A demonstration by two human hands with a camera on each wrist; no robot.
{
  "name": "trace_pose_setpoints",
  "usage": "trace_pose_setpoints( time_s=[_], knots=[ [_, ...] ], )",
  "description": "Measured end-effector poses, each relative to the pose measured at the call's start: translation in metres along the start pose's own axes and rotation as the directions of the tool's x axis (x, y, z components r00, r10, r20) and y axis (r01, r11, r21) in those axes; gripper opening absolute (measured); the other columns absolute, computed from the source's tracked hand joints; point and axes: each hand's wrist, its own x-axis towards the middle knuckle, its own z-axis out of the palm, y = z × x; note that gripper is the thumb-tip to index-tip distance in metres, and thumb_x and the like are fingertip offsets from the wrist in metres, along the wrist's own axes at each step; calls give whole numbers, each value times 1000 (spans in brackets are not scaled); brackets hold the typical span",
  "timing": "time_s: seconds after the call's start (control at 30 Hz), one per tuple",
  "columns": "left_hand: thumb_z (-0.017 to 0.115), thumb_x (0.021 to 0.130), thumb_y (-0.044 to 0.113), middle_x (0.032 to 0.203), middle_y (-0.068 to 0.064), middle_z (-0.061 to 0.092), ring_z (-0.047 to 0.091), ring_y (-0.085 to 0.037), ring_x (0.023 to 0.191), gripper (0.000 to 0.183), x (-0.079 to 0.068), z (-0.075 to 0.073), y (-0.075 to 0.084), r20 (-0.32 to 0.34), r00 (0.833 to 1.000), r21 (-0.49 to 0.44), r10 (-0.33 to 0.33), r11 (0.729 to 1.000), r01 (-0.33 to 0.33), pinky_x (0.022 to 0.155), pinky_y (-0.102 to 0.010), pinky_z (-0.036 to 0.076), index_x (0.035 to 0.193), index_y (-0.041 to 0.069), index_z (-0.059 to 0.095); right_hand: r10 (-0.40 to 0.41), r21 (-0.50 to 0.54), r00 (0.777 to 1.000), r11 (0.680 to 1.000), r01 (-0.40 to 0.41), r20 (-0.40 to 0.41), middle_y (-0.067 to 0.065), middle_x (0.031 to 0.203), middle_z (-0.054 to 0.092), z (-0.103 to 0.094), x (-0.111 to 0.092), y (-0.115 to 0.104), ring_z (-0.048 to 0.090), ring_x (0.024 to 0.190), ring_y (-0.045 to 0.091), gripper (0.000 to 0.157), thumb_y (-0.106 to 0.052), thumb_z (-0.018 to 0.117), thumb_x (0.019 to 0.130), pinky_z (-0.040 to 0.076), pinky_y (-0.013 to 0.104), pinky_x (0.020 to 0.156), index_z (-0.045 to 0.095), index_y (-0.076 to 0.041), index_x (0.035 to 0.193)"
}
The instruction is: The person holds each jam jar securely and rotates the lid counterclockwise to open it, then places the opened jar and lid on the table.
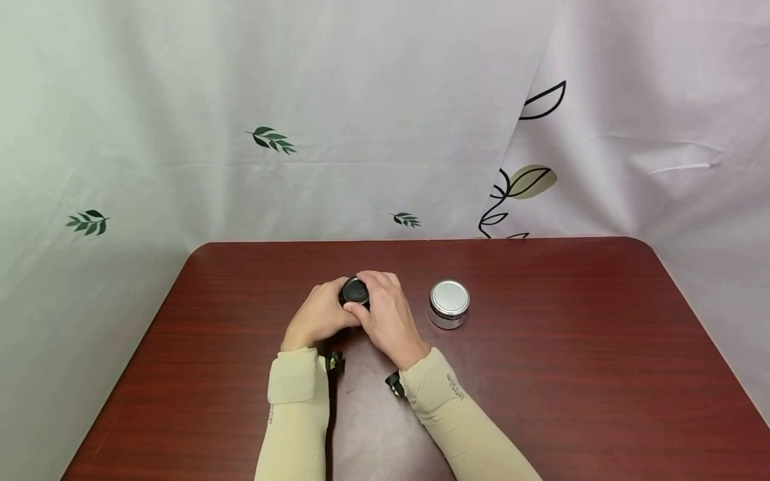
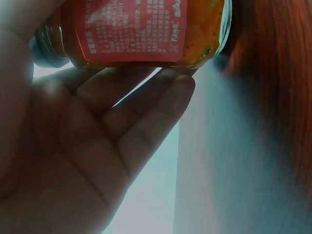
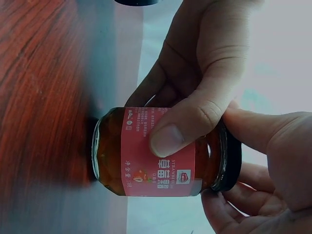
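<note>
A glass jar of strawberry jam (image 3: 139,168) with orange-red contents and a pink-red label stands upright, its base close over the table. My left hand (image 1: 319,312) holds the jar's body from the left. In the right wrist view, the left thumb (image 3: 168,139) lies across the label, while the other fingers pass behind the glass. My right hand (image 1: 388,317) grips the black lid (image 1: 355,291) from the right, fingers and thumb around its rim. Seen from the left wrist, the left fingers (image 2: 151,114) lie along the jar's side below the label.
To the right of my hands a short, wide container with a silver lid (image 1: 449,298) stands on the reddish-brown wooden table (image 1: 571,347). White cloth with leaf prints (image 1: 361,100) hangs behind the table and along its sides.
</note>
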Motion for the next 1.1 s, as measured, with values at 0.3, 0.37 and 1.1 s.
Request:
trace_pose_setpoints(
  time_s=[0.3,0.37,1.1],
  knots=[
    [84,71,23,89,-1,70,62,-15,74,42,1,0,0,-3,1000,2,4,1000,-4,71,-32,51,108,8,69,-8,0,1000,1000,8,3,15,122,67,-1,1,0,57,116,32,50,-19,82,82,44,38,102,65,5,123],
    [84,71,23,89,-1,70,62,-15,74,42,1,0,0,-4,1000,5,4,1000,-4,71,-32,51,107,8,69,-14,-4,1000,1000,14,3,15,122,67,-2,1,-1,57,116,32,51,-19,82,82,44,38,102,65,6,123],
    [84,69,21,89,-1,70,61,-15,72,43,2,2,-1,-15,1000,11,18,1000,-18,69,-32,51,108,8,69,-27,-3,999,1000,27,29,15,123,65,-4,1,1,56,116,31,50,-18,81,82,44,37,103,64,5,123]
  ],
)
